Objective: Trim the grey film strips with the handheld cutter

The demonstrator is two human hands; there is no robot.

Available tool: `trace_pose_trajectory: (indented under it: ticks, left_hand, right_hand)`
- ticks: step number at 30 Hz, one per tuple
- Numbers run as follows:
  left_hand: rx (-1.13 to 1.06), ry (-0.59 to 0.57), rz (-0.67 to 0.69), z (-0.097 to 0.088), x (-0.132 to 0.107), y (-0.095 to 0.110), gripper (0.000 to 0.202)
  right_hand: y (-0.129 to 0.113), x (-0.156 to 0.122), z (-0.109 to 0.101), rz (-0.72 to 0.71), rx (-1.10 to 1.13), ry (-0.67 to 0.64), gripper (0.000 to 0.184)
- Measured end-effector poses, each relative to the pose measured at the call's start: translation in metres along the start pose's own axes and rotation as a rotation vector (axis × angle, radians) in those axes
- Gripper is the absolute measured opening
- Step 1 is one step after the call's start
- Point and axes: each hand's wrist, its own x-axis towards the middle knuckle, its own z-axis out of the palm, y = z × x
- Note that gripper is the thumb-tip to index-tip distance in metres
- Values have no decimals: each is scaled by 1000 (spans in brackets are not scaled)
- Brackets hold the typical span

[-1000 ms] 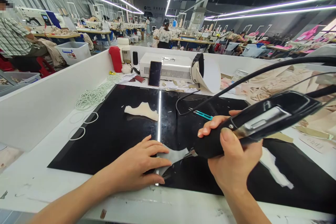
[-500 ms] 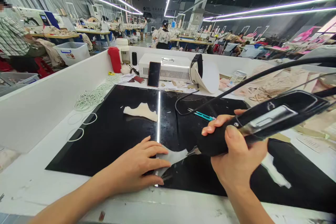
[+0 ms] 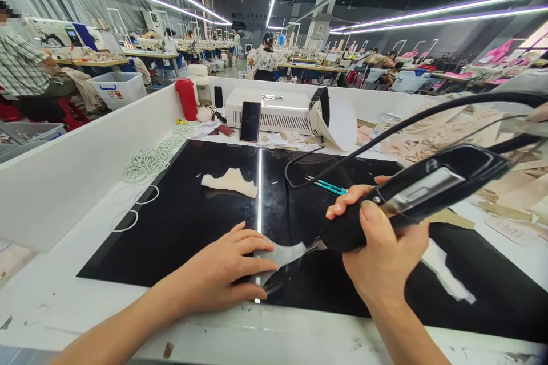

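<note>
My left hand [image 3: 240, 265] lies flat with its fingers stretched out over a small light-grey fabric piece [image 3: 289, 254], pressing it on the black board [image 3: 184, 239]. My right hand [image 3: 383, 251] is wrapped round a black corded handheld tool [image 3: 419, 191] with a narrow flat metal tip. That tip meets the right-hand end of the fabric piece. Part of the fabric is hidden under my left fingers. Farther back on the board is a cream shaped piece [image 3: 229, 181]. A white piece [image 3: 447, 274] lies to the right, partly behind my right hand.
Teal thread snips [image 3: 327, 185] and a black cable [image 3: 368, 145] lie beyond my right hand. Along the back stand a phone [image 3: 250, 121], a white vented box [image 3: 278, 108] and a red container [image 3: 185, 100]. Pale cord [image 3: 148, 165] is heaped left; beige fabric [image 3: 454, 131] is piled right.
My right hand and the tool have shifted slightly left, the tool's rear end most. My left hand and the fabric piece stay in place. A blurred pale shape has appeared at the right edge.
</note>
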Motion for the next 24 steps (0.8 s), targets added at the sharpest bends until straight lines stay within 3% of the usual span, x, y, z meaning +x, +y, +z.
trace_pose_trajectory:
  ticks: [12,24]
  left_hand:
    - [4,-1,6,-2,-1,-1,40]
    - [-24,1,12,0,0,-2,40]
  right_hand:
    - [0,-21,13,76,121,-142,35]
    - [3,-22,9,64,72,-151,37]
